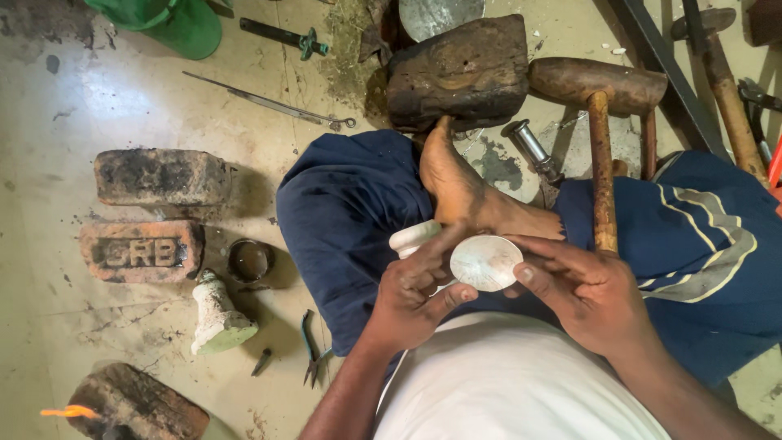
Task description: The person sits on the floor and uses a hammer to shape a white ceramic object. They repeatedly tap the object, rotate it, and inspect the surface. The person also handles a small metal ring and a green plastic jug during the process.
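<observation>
I sit cross-legged on the floor in dark blue trousers and a white shirt. My left hand (417, 295) grips a white cylindrical piece (411, 237) and pinches the left edge of a small round silvery metal disc (486, 262). My right hand (585, 292) steadies the disc's right edge with its fingertips. The disc is held over my lap, just below my bare foot (456, 183). A long wooden-handled mallet (601, 122) lies across my right knee, its handle end touching my right hand.
A dark wooden block (458, 72) lies ahead of my foot. Two bricks (161, 176) (140, 251), a small round tin (248, 261), a white bottle (217, 317) and pliers (312, 349) lie on the floor at left. A green container (167, 20) and long tongs (269, 104) lie farther away.
</observation>
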